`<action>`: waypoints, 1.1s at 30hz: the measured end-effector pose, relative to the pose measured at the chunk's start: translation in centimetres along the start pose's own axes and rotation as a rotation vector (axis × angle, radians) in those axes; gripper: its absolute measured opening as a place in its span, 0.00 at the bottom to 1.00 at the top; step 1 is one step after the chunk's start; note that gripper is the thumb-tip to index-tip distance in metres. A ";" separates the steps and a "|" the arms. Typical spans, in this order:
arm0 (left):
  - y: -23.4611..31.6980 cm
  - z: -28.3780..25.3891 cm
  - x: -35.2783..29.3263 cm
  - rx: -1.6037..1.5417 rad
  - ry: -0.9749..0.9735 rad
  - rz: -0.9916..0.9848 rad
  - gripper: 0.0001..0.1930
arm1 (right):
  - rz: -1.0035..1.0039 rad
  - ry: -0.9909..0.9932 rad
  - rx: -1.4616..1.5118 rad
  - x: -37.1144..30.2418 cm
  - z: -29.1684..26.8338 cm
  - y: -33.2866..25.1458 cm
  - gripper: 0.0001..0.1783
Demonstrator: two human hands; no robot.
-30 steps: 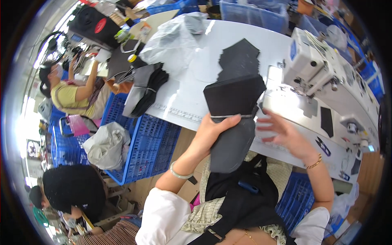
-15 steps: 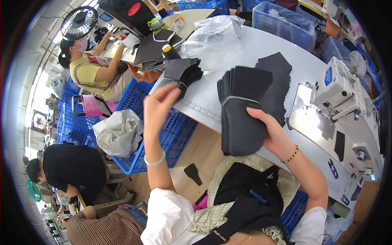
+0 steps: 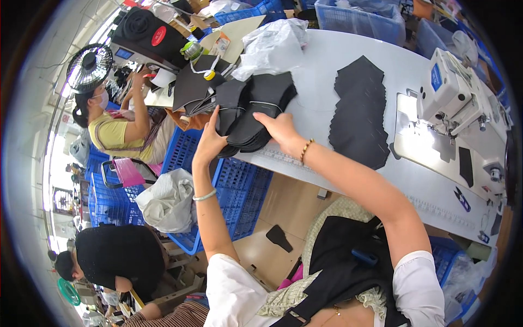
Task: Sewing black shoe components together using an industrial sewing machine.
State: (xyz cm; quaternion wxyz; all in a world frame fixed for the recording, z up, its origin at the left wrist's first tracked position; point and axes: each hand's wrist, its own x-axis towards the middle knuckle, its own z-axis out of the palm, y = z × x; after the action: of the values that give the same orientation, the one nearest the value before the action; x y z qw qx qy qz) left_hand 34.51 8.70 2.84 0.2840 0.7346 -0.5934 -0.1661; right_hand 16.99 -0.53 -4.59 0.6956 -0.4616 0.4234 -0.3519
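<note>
At the table's left edge, two bundles of dark cut pieces lie side by side, each with a thin band around it. My right hand point(image 3: 280, 131) is closed on the larger, right-hand bundle of black pieces point(image 3: 272, 90), thumb on top, the other fingers mostly hidden. Against the lower left side of the bundles is my left hand point(image 3: 210, 141), its fingers around the edge of the smaller bundle of black pieces point(image 3: 231, 94). On the table to the right, a row of overlapping black pieces point(image 3: 359, 114) lies spread out.
A white sewing machine point(image 3: 449, 101) stands at the right, with purple-handled thread snips point(image 3: 462, 199) nearer me. Clear plastic bags point(image 3: 272, 46) lie behind the bundles. A blue crate point(image 3: 239, 191) stands below the table's left edge. Two co-workers sit at the left.
My right hand has carried the larger bundle left and set it beside the smaller one. My left hand has come down against the bundles. The view has shifted slightly.
</note>
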 end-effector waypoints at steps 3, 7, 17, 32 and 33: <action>-1.0 -2.9 -1.1 -0.236 -0.128 -0.021 0.47 | 0.098 -0.379 0.026 -0.9 -1.2 -3.7 0.48; -2.2 -3.6 -1.8 -0.581 -0.124 -0.107 0.39 | 0.167 -0.345 -0.116 -2.2 -2.8 -4.5 0.47; -1.5 -2.4 -1.1 0.017 0.153 -0.061 0.24 | -0.279 -0.377 -0.536 -6.9 -5.3 -3.8 0.46; 20.8 16.9 -4.3 0.391 -0.168 0.658 0.49 | -0.833 0.113 -1.393 -22.3 -24.3 -2.1 0.13; 20.4 17.2 -4.3 0.389 -0.178 0.655 0.49 | -0.863 0.071 -1.322 -22.5 -24.2 -2.1 0.12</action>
State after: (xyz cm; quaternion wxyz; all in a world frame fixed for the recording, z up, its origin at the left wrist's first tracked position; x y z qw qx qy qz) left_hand 7.68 6.30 1.52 0.1247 0.5289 -0.8393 -0.0142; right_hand -14.25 10.26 -1.84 0.0652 -0.8914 0.3502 -0.2803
